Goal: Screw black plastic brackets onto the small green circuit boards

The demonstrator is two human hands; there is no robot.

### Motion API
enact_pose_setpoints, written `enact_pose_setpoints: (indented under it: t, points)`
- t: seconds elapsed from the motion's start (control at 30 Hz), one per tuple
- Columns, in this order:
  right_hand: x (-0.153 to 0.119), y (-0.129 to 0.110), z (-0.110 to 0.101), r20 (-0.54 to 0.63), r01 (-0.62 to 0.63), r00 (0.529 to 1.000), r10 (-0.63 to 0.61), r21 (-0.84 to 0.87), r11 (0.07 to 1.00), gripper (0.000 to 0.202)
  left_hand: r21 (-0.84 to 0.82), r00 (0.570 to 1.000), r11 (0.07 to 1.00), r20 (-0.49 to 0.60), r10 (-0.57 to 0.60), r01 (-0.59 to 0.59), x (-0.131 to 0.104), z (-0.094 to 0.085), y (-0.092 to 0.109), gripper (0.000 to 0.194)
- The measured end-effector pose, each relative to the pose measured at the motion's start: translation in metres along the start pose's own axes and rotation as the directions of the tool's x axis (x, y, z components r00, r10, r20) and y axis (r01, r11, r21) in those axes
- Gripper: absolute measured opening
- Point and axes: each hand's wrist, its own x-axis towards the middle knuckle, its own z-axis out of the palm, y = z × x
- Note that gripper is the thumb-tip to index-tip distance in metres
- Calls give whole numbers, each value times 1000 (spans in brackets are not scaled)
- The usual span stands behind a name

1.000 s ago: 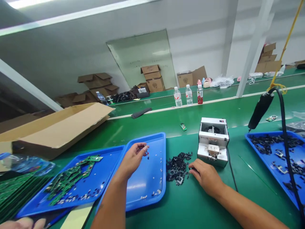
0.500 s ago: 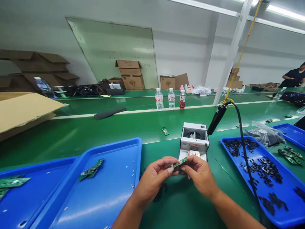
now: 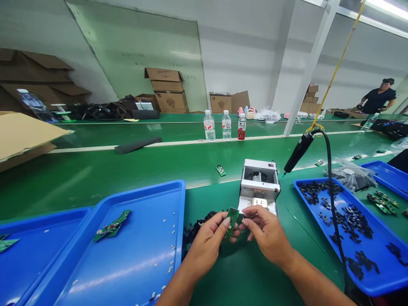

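A small green circuit board (image 3: 232, 219) stands tilted between the thumb and fingers of my left hand (image 3: 204, 244). Close to the board's right side, my right hand (image 3: 269, 236) is closed in a pinch; whatever lies between those fingertips is too small to name. Just beyond my hands sits a white and grey box-shaped machine (image 3: 260, 188), its near part partly covered by my fingers. Black pieces (image 3: 196, 227) lie in a heap beside my left hand. To the right of the machine hangs a black electric screwdriver (image 3: 298, 154) on a cable.
Left of my hands, a blue tray (image 3: 127, 255) holds circuit boards (image 3: 112, 226) and small white bits. At right, another blue tray (image 3: 376, 285) carries black plastic parts (image 3: 350, 225). One circuit board (image 3: 220, 170) lies behind the machine. Bottles (image 3: 209, 126) stand farther back. A person (image 3: 379, 98) is at far right.
My left hand has turned the circuit board from nearly flat to more upright. My right fingers have come off its end and now pinch beside it. The view has shifted slightly.
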Motion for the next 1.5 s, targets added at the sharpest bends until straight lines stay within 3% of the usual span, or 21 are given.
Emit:
enact_pose_setpoints:
  t: [0.17,0.23,0.37,0.53,0.6,0.87,1.1,1.33,1.5]
  points:
    - [2,-10,-11,53,220,975,-214,-181,959,24,92,998,995,52,-47,42,-3,-7,5,43]
    - [3,-11,-15,99,254,966,-238,-223,941,30,130,995,991,90,-53,41,-5,-8,4,41]
    - [2,-7,-15,150,179,977,-154,-176,968,34,144,986,989,156,-66,43,-7,-7,-1,45]
    - [2,-1,-10,59,-124,991,121,51,991,30,205,986,978,156,-58,25,-9,-4,-2,56]
    - [3,-1,-8,40,-180,983,177,94,979,31,227,984,973,166,-69,30,-10,-4,-1,58]
    - [5,-3,-9,116,-62,991,59,19,998,33,268,986,963,153,-69,26,-7,-7,-5,57]
    - [4,-2,-9,111,-137,985,131,48,989,35,227,989,974,140,-50,17,-8,-9,-5,58]
    - [1,-2,-2,-55,-127,988,141,205,971,48,184,987,983,159,-21,-9,-9,-7,0,61]
    - [2,-6,1,-66,-111,989,129,220,969,32,187,988,982,152,-19,-10,-8,-7,-3,62]
